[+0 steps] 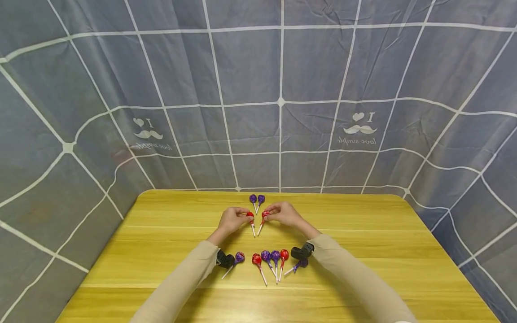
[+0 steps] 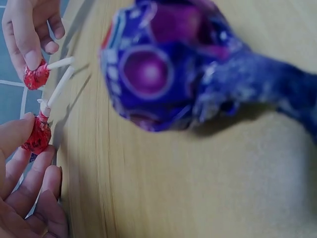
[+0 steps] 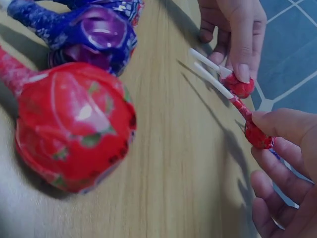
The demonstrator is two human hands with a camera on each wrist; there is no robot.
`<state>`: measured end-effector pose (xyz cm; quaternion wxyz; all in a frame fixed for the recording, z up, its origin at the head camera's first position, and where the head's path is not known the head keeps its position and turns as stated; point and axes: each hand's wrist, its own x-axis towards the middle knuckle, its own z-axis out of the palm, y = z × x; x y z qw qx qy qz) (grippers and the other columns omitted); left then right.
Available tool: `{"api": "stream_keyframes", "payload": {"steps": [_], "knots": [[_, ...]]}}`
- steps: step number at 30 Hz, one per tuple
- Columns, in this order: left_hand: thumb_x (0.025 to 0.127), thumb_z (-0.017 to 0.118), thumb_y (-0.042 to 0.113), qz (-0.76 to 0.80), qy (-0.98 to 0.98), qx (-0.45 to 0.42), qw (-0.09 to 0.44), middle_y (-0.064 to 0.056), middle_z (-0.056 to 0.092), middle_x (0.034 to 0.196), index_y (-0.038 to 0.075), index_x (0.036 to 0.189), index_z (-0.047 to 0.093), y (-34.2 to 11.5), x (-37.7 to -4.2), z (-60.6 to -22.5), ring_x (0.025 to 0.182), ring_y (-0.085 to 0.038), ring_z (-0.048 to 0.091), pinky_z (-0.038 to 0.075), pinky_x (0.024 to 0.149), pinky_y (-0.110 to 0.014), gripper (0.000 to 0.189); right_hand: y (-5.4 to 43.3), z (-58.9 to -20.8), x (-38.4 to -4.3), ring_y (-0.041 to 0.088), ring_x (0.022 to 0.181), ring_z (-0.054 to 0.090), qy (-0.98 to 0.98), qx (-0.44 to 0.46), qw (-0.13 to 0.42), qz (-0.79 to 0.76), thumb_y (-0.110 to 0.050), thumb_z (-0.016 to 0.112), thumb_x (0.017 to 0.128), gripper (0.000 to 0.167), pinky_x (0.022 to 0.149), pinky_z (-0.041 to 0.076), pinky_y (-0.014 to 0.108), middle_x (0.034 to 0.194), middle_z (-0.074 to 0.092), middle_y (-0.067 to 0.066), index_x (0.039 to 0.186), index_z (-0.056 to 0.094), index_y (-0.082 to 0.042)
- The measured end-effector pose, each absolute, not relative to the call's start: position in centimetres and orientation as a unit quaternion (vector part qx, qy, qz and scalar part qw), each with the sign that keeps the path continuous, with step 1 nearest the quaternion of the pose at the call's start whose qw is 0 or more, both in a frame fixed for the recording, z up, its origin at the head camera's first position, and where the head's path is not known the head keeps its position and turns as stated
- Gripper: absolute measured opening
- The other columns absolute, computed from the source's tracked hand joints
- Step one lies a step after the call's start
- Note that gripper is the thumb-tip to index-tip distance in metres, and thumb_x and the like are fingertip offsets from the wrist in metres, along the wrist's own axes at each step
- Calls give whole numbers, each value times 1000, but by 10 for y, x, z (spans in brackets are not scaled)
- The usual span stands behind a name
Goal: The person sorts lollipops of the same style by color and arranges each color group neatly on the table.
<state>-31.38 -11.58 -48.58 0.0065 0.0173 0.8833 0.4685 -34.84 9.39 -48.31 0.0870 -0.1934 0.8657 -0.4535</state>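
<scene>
Near the middle of the table, my left hand (image 1: 233, 219) pinches a red-wrapped lollipop (image 2: 38, 136) by its head between thumb and fingers. Opposite it, my right hand (image 1: 286, 214) holds a second red lollipop (image 3: 258, 136) the same way. Both white sticks point back toward my body, their ends close together, and their shadows fall on the wood in the wrist views. Just beyond the hands lie two purple lollipops, a left one (image 1: 252, 198) and a right one (image 1: 261, 198), heads apart and stick ends meeting.
Nearer me on the wooden table (image 1: 161, 233) lies a row of lollipops: purple (image 1: 239, 257), red (image 1: 256, 259), two purple in the middle (image 1: 275, 255), red (image 1: 284, 255) and purple (image 1: 301, 264). The outer two lie by the wrist cameras. A grey checked curtain (image 1: 250, 130) surrounds the table.
</scene>
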Motion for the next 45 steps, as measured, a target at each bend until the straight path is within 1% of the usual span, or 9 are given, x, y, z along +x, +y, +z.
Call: {"api": "stream_keyframes", "payload": {"steps": [5,13,22,28,34,41,45], "knots": [[81,76,16,467,884,22,3,-16,74,94,1,104,73,-114,-316,-484,85,-24,71,54,73,-31,27,90,-485,-349,10,77,65,864,-195,93,-454,-12,76,80,28,67,47,22,93,73,14,104,71,1],[81,77,16,458,889,27,5,-14,74,93,2,103,74,-112,-317,-486,83,-22,70,53,71,-30,26,84,-487,-349,12,78,67,868,-188,94,-449,-13,76,80,25,69,48,22,91,74,12,102,72,0],[81,77,19,449,893,22,11,-12,75,91,5,103,73,-110,-316,-485,81,-21,70,51,69,-28,27,79,-489,-347,16,79,69,873,-193,80,-441,-11,75,81,23,69,50,22,91,74,13,101,72,0],[81,77,24,433,901,19,12,-10,75,88,7,102,73,-111,-316,-487,77,-19,69,48,66,-27,27,78,-489,-346,16,79,67,878,-190,77,-433,-11,75,82,23,70,50,23,90,73,12,102,71,0],[82,76,24,430,902,34,7,-11,75,88,7,103,72,-111,-317,-489,77,-20,70,48,66,-28,28,78,-489,-345,17,79,67,876,-192,78,-436,-10,75,82,25,70,50,23,90,72,14,103,69,2],[84,73,20,433,900,52,5,-14,75,88,4,104,72,-113,-318,-491,78,-23,71,50,67,-29,26,79,-491,-346,14,78,67,874,-198,80,-437,-11,75,82,24,71,51,23,90,72,11,103,70,0],[85,73,18,443,895,51,11,-14,75,89,3,104,72,-113,-318,-490,80,-23,71,51,70,-29,24,79,-491,-347,13,78,66,873,-197,84,-438,-11,75,82,24,71,50,22,90,72,11,103,70,0]]}}
